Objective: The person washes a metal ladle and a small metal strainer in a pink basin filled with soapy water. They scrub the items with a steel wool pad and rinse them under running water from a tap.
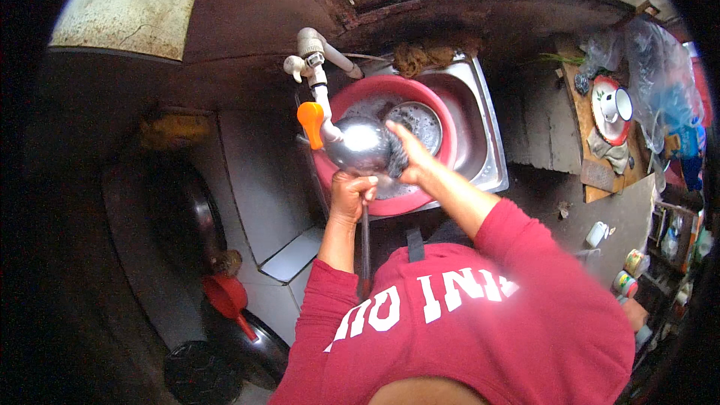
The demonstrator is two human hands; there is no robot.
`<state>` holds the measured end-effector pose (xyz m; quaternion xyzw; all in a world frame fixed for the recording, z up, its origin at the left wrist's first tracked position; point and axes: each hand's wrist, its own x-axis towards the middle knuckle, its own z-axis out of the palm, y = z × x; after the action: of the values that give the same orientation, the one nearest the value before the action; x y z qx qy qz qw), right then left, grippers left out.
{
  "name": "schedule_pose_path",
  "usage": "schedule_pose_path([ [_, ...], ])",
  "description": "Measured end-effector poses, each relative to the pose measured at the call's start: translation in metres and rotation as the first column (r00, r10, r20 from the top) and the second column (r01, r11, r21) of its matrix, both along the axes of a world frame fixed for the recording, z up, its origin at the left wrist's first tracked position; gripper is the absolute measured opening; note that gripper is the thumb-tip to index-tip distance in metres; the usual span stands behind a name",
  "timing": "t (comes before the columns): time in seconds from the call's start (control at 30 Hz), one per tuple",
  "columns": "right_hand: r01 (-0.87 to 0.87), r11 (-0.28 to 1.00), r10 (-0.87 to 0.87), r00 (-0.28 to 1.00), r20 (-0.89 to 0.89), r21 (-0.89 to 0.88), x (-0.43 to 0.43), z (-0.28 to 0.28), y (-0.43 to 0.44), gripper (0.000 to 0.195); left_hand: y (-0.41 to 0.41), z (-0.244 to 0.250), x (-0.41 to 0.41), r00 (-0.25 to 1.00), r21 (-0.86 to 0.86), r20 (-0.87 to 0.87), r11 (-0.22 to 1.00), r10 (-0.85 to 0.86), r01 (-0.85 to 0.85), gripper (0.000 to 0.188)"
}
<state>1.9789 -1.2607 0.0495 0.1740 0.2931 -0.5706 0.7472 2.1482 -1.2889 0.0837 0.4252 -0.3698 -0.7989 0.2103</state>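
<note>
My left hand (351,194) is closed around the handle of a metal ladle (363,146), whose rounded bowl is up over a pink plastic basin (405,205). In my right hand (412,160) is a dark scouring pad (397,152), pressed against the right side of the ladle's bowl. Behind my right hand, a round metal dish (423,124) lies in the sudsy water of the basin. The basin rests in a stainless steel sink (495,152). A white tap (318,73) with an orange lever (310,124) stands at the basin's left, its spout end close by the ladle.
Brown fibrous material (419,59) lies on the sink's back rim. At the left are a red plastic dipper (226,295) and a black wok-like pan (264,343). On a wooden board at the right, a white enamel mug (621,104) sits on a red-rimmed plate (604,132), near plastic bags (652,84).
</note>
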Motion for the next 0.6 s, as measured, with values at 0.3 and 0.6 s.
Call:
schedule_pose_path([
  [0.3,-0.544,0.82,0.335,0.71,-0.619,-0.18,-0.066,0.014,-0.018,0.028,0.049,0.006,0.005,0.971,-0.065,0.179,0.983,-0.159,0.173,0.011],
  [0.6,0.216,0.975,-0.212,0.975,-0.068,0.051,-0.005,-0.017,0.0,0.029,-0.016,-0.005,-0.011,0.997,0.057,-0.009,0.996,-0.072,0.072,0.017],
])
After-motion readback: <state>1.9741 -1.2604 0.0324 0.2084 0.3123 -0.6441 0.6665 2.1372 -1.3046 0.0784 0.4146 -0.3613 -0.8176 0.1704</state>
